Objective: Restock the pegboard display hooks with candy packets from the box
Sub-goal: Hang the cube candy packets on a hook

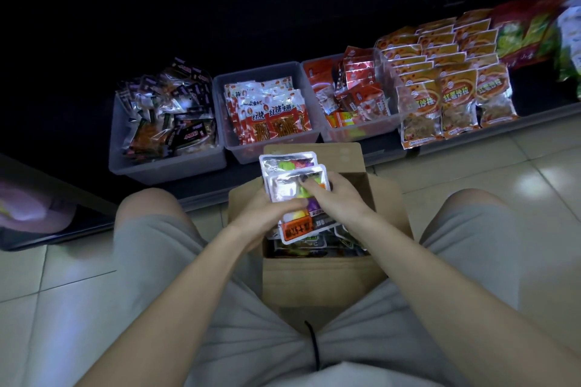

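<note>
An open cardboard box (pixel 323 279) stands on the floor between my knees, with several candy packets (pixel 317 243) inside. Above it I hold a small stack of silvery candy packets (pixel 287 164) with coloured sweets showing. My left hand (pixel 267 213) grips the stack from the left and underneath. My right hand (pixel 336 198) holds it from the right, fingers curled over the top packet. An orange-labelled end of a packet (pixel 297 229) sticks out below my hands. No pegboard hooks are visible.
Three clear plastic bins (pixel 166 166) (pixel 270 147) (pixel 355 135) of snack packets sit on the dark bottom shelf ahead. Rows of orange packets (pixel 456 97) stand to the right. The upper shelves are dark. The floor is pale tile (pixel 63 308).
</note>
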The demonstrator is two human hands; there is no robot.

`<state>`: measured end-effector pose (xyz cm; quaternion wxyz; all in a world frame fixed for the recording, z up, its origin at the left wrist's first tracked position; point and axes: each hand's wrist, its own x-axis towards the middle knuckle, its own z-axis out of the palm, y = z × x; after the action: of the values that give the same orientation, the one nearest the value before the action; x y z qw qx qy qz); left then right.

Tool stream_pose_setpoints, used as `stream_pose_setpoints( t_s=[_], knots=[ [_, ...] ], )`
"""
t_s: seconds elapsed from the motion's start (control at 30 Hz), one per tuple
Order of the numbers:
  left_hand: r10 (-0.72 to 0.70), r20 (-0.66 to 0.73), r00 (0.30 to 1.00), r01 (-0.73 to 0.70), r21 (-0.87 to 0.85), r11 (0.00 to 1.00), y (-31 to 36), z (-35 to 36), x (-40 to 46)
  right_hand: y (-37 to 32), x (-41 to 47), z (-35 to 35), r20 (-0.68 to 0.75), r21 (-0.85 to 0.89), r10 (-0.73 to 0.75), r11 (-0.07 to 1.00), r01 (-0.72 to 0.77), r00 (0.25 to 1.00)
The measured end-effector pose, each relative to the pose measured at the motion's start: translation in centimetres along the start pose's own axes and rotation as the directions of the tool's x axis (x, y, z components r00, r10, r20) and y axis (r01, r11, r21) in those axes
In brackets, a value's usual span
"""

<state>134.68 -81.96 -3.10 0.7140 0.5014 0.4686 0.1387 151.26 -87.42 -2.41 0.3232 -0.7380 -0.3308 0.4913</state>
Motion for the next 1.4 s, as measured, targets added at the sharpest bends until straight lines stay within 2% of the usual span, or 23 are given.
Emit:
stream_pose_setpoints(
  t_s=[0.13, 0.3, 0.47, 0.53, 0.7, 0.9, 1.0, 1.23, 1.4],
  knots=[
    [0.029, -0.074, 0.997, -0.036, -0.090, 0.995, 0.1, -2.3, -0.2, -1.0, 0.0, -0.9, 0.070, 0.003, 0.000, 1.000, 0.000, 0.998],
    [0.042, -0.157, 0.987, -0.060, -0.109, 0.992, 0.4, -5.9, -0.6, 1.2, 1.0, -1.7, -0.079, -0.175, 0.105, 0.978, -0.118, 0.991],
    [-0.029, -0.191, 0.981, 0.002, -0.139, 0.990, -0.2, -7.3, -1.2, 2.2, 0.7, 1.2, 0.098, -0.245, 0.246, 0.945, -0.216, 0.964],
    [-0.051, -0.191, 0.980, 0.025, -0.135, 0.991, -0.7, -7.4, -1.4, 2.4, 0.7, 2.5, 0.115, -0.244, 0.261, 0.943, -0.228, 0.958],
    [-0.074, -0.230, 0.970, 0.041, -0.147, 0.988, -1.7, -7.9, -1.8, 2.9, 1.4, 4.2, -0.086, -0.184, 0.162, 0.967, -0.175, 0.983],
    [-0.096, -0.276, 0.956, 0.058, -0.144, 0.988, -2.1, -8.7, -1.9, 2.7, 2.9, 5.1, -0.114, -0.045, 0.258, 0.963, -0.264, 0.960],
    [-0.096, -0.275, 0.957, 0.058, -0.145, 0.988, -2.0, -9.0, -1.8, 2.9, 4.2, 6.2, -0.088, 0.095, 0.311, 0.948, -0.303, 0.946],
    [-0.070, -0.218, 0.974, 0.040, -0.141, 0.989, -0.7, -9.5, -2.4, 3.6, 4.1, 6.1, -0.025, 0.228, 0.312, 0.927, -0.299, 0.950],
    [-0.013, -0.131, 0.991, -0.003, -0.125, 0.992, 1.0, -9.4, -3.6, 3.2, 3.0, 2.1, 0.002, 0.201, 0.211, 0.957, -0.207, 0.977]
  ],
)
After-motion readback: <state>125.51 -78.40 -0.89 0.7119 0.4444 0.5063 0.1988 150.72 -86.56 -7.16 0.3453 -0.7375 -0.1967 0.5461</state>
